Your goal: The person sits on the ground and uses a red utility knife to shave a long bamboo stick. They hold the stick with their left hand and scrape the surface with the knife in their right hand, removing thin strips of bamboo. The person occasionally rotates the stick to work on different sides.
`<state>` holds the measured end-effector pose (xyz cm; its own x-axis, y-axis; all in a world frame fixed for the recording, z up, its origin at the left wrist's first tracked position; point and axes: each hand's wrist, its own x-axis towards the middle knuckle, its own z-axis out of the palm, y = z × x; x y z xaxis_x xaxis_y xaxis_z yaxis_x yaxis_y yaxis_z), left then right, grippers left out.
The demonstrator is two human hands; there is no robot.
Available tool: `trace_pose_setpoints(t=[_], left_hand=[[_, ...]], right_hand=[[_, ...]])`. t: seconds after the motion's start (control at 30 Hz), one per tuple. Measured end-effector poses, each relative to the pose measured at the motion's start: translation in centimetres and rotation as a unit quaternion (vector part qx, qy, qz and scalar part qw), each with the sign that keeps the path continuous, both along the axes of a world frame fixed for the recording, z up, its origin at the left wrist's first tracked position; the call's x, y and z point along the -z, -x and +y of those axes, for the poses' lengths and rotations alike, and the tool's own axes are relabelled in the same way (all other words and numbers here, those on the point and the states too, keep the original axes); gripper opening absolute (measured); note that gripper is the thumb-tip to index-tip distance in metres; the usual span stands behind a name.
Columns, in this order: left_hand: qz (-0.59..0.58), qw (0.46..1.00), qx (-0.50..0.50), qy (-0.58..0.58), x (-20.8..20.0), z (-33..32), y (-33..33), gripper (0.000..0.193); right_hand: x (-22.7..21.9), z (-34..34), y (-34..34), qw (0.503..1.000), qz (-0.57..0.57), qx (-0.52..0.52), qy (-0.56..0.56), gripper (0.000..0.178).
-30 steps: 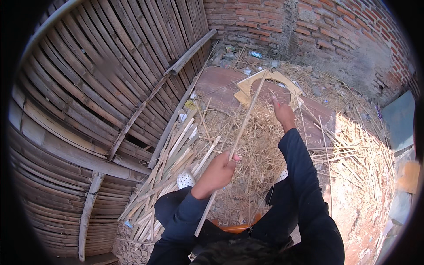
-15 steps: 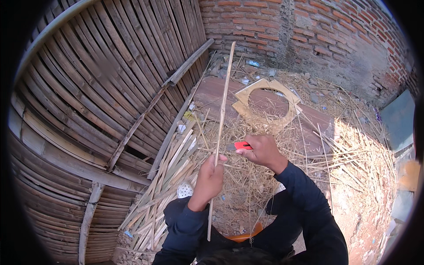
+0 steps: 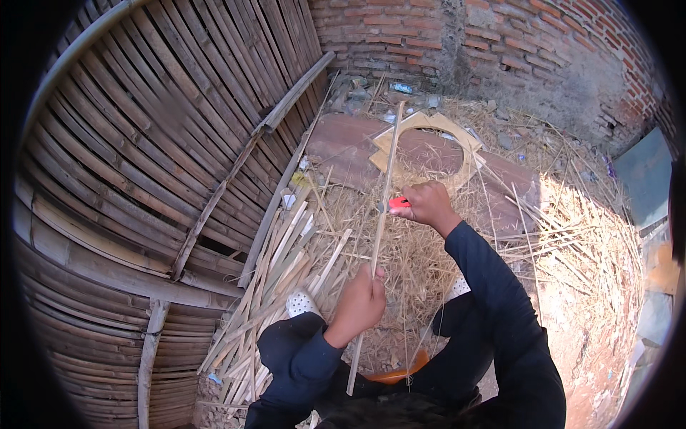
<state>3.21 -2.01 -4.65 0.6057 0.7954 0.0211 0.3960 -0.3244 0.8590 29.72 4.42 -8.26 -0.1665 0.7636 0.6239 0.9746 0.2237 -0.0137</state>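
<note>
A long, thin bamboo strip [image 3: 379, 232] slants upright in front of me, its top leaning a little to the right. Low on the strip, the fingers of my left hand [image 3: 359, 300] are wrapped round it. My right hand [image 3: 431, 206] is closed on a red-handled utility knife [image 3: 400, 203], farther up. The knife's short blade meets the strip or lies right against it; exact contact is too small to make out. Shavings [image 3: 418, 257] cover the ground below both hands.
Cut bamboo strips [image 3: 275, 293] lie heaped on my left, beside a bamboo slat wall [image 3: 164, 143]. A yellowish board with a round hole [image 3: 468, 171] rests on a brown sheet [image 3: 336, 143] ahead. Behind stands a brick wall [image 3: 400, 39]. Between my legs is something orange [image 3: 400, 372].
The strip has swung to lean right, and my left hand has moved right and lower. My right hand has gone farther away with the knife, which now reaches the strip.
</note>
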Motion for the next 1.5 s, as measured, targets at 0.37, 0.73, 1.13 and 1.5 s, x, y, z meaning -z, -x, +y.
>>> trace_pose_setpoints(t=[0.37,0.73,1.13,1.5], left_hand=[[0.125,0.99,0.021,-0.053,-1.4,-1.5,2.8,0.015],[-0.002,0.996,-0.087,-0.031,-2.3,-1.3,1.4,0.023],[-0.045,0.998,-0.033,-0.001,-1.7,-2.0,-2.5,0.025],[-0.036,0.997,-0.05,-0.042,-1.0,-1.8,0.0,0.021]], right_hand=[[3.2,-0.2,-6.0,0.967,0.122,0.197,0.108,0.069],[1.6,-8.5,-4.5,0.944,0.207,0.172,0.191,0.058],[-3.6,-5.7,2.0,0.991,0.115,0.059,0.036,0.055],[-1.1,-2.7,3.9,0.924,0.337,-0.037,0.179,0.062]])
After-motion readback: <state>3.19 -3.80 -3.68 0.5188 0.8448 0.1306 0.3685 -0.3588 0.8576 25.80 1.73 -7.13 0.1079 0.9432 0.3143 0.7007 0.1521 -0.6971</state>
